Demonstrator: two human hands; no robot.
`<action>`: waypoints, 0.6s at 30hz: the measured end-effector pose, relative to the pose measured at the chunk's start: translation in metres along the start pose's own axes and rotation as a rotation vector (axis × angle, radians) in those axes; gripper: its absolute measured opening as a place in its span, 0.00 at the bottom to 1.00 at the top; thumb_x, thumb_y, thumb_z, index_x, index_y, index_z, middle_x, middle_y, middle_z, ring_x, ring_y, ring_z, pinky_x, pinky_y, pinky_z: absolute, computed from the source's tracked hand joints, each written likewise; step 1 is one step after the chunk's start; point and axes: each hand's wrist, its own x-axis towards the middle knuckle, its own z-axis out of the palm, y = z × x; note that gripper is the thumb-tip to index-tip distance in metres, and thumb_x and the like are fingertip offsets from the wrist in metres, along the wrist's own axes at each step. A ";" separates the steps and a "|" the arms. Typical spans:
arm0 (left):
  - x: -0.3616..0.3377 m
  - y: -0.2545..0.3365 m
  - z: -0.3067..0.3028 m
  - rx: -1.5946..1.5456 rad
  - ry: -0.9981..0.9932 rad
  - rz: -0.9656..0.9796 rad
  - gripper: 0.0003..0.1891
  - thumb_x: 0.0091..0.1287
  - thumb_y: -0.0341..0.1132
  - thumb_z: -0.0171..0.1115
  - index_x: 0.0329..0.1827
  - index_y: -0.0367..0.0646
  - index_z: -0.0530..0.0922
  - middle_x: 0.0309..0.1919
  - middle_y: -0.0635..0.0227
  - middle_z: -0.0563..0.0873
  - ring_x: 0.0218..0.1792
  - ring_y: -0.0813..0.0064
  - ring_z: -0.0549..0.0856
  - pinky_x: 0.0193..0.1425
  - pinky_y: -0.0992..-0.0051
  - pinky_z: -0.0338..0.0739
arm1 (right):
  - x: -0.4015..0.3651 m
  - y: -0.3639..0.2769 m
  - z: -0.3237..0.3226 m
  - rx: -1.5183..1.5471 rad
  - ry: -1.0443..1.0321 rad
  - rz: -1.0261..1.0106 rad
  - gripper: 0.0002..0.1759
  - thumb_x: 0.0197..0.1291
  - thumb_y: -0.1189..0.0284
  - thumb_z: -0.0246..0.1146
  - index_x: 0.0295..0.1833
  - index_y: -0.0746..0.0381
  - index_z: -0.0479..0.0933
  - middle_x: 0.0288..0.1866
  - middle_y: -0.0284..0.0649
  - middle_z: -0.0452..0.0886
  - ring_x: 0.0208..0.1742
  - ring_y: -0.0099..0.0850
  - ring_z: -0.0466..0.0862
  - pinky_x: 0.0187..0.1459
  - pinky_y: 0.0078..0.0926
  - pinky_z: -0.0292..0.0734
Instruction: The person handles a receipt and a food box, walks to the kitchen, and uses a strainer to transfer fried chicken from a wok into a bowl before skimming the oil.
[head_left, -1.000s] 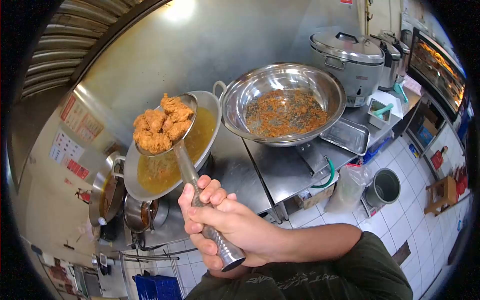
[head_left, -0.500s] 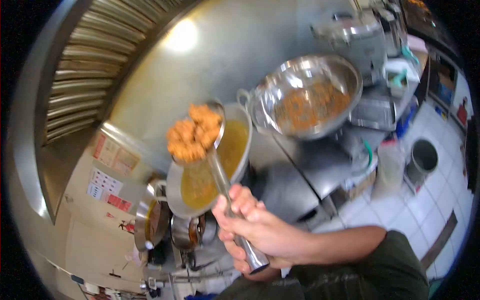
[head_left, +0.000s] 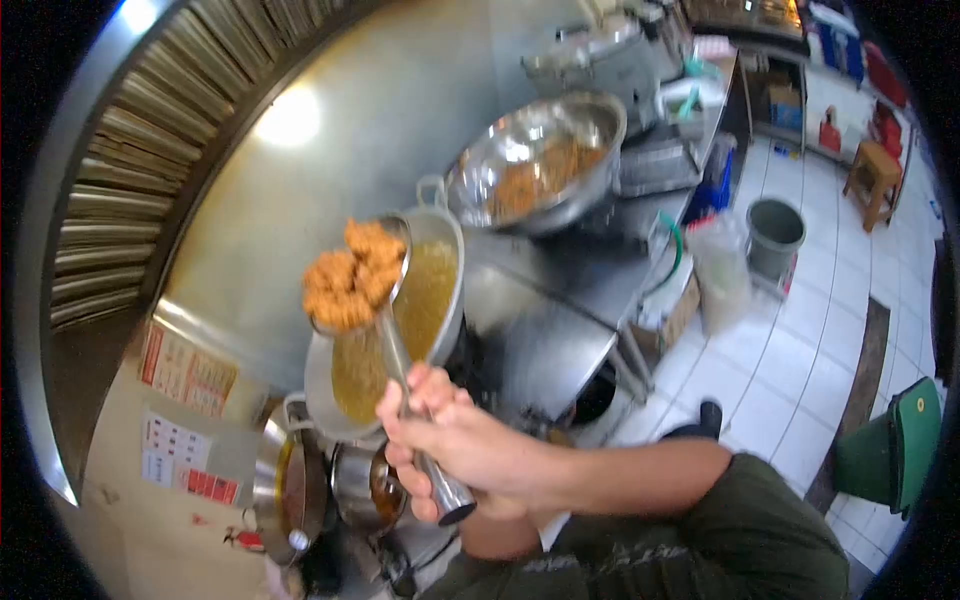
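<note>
My right hand (head_left: 440,420) is wrapped round the metal handle of a skimmer (head_left: 396,352). Lower on the same handle, mostly hidden behind the right hand and forearm, my left hand (head_left: 418,490) also grips it. Several pieces of golden-brown fried food (head_left: 350,280), which look like battered chicken, are heaped in the skimmer's bowl. The bowl is held up over a wide wok (head_left: 455,300) of yellow oil (head_left: 425,295), covering part of it from view.
A large steel bowl (head_left: 470,185) with orange-brown crumbs stands beyond the wok on the steel counter (head_left: 560,345). At lower left are another pan (head_left: 268,470) and a steel pot (head_left: 350,485). A grey bucket (head_left: 776,235), a plastic bag (head_left: 718,270) and a green bin (head_left: 880,450) are on the tiled floor.
The view has swung to the right, so the counter and wok sit further left and more floor shows. Both hands still hold the loaded skimmer over the wok.
</note>
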 end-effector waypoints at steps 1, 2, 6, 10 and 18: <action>-0.002 0.004 -0.005 -0.018 -0.024 -0.012 0.41 0.38 0.50 0.75 0.54 0.46 0.63 0.42 0.76 0.67 0.44 0.79 0.70 0.55 0.73 0.66 | 0.000 0.007 0.005 0.054 -0.074 -0.068 0.26 0.64 0.68 0.61 0.67 0.56 0.64 0.41 0.50 0.82 0.35 0.40 0.84 0.38 0.45 0.82; -0.005 0.009 -0.006 -0.015 -0.026 -0.026 0.42 0.38 0.50 0.75 0.55 0.46 0.63 0.43 0.76 0.67 0.45 0.79 0.69 0.55 0.73 0.66 | -0.001 0.011 0.011 0.112 -0.152 -0.131 0.18 0.65 0.69 0.59 0.59 0.58 0.69 0.34 0.47 0.80 0.28 0.35 0.82 0.28 0.37 0.82; 0.002 0.025 -0.010 0.085 0.118 -0.179 0.31 0.51 0.54 0.64 0.53 0.47 0.65 0.41 0.76 0.67 0.45 0.79 0.70 0.56 0.72 0.67 | -0.008 0.001 0.018 0.275 -0.164 0.012 0.13 0.70 0.70 0.54 0.49 0.51 0.55 0.24 0.38 0.71 0.13 0.29 0.74 0.12 0.32 0.75; 0.002 -0.032 0.050 0.169 0.438 0.254 0.21 0.66 0.57 0.51 0.48 0.49 0.68 0.37 0.77 0.69 0.41 0.77 0.72 0.54 0.71 0.68 | -0.003 -0.011 -0.008 0.269 -0.246 0.064 0.05 0.69 0.69 0.55 0.41 0.54 0.65 0.28 0.34 0.72 0.19 0.24 0.75 0.16 0.27 0.74; 0.055 -0.058 0.055 -0.149 0.454 -0.105 0.14 0.70 0.51 0.53 0.41 0.50 0.69 0.28 0.75 0.72 0.36 0.71 0.77 0.48 0.64 0.75 | -0.007 -0.077 -0.043 0.194 -0.188 0.323 0.10 0.71 0.64 0.55 0.37 0.57 0.67 0.23 0.31 0.69 0.15 0.21 0.70 0.15 0.20 0.67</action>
